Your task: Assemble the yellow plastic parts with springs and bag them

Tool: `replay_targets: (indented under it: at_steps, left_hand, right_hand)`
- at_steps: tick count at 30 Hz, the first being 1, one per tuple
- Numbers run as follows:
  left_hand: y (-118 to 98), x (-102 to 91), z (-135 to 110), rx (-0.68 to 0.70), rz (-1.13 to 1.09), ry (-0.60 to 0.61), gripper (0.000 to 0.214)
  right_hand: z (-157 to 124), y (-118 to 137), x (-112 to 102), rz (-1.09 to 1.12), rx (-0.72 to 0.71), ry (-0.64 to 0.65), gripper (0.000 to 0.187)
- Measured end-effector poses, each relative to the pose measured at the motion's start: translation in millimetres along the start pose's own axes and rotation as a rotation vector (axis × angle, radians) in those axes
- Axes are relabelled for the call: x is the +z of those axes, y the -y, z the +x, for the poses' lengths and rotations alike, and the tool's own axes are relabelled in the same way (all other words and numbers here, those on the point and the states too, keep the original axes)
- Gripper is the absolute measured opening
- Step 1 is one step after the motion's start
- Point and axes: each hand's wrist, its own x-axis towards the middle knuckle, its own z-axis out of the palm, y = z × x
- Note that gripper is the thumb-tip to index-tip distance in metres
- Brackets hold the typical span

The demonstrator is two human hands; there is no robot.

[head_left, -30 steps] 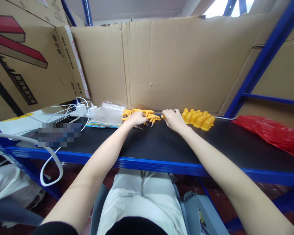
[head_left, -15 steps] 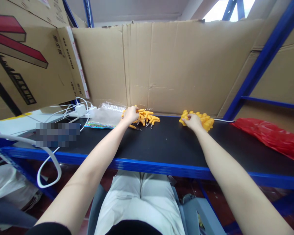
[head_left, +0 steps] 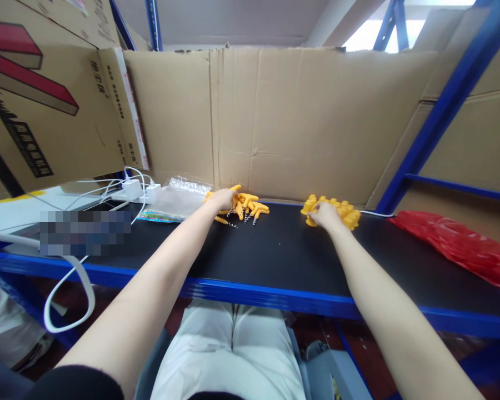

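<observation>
Both my arms reach far across a black shelf top (head_left: 275, 250). My left hand (head_left: 221, 199) rests on a heap of yellow T-handled corkscrews (head_left: 250, 206) with bare metal spirals, its fingers curled round one of them. My right hand (head_left: 325, 214) lies on a cluster of yellow plastic caps (head_left: 344, 213) near the cardboard back wall, its fingers closed on a cap at the cluster's left edge.
A cardboard wall (head_left: 295, 116) stands behind the shelf. A clear plastic bag (head_left: 179, 197) lies left of the corkscrews, with white chargers and cables (head_left: 137, 189) beyond it. A red plastic bag (head_left: 462, 244) lies at the right. The shelf's blue front rail (head_left: 254, 291) runs above my lap.
My right hand moved right, from the corkscrew heap to the yellow caps. My left hand stayed on the corkscrews, shifting slightly. The camera tilted up a little.
</observation>
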Motion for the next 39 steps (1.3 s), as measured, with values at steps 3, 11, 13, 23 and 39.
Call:
replay_targets:
  at_steps: [3,11,13,23,39]
  left_hand:
    - [-1.0,-2.8,5.0,-0.003,-0.012,0.079,0.065]
    - [-10.5,-31.7,11.7,-0.009,-0.033,0.198,0.058]
    - [-14.3,-39.8,9.5,-0.002,-0.026,0.205,0.058]
    - [-9.7,-53.3,-2.4,0.161,0.059,0.253,0.063]
    - [-36.8,-16.0,-14.9,0.412,0.200,0.103,0.037]
  right_hand:
    - [-3.0,1.9,-5.6,-0.056,-0.008,-0.005,0.036]
    - [-10.5,3.9,-33.6,-0.106,0.064,-0.111,0.038]
    - [-11.9,4.3,-38.4,-0.112,0.076,-0.114,0.038]
    - [-14.2,10.8,-30.3,-0.200,-0.004,-0.016,0.033]
    - [-5.5,4.5,-10.5,-0.094,-0.184,-0.012,0.041]
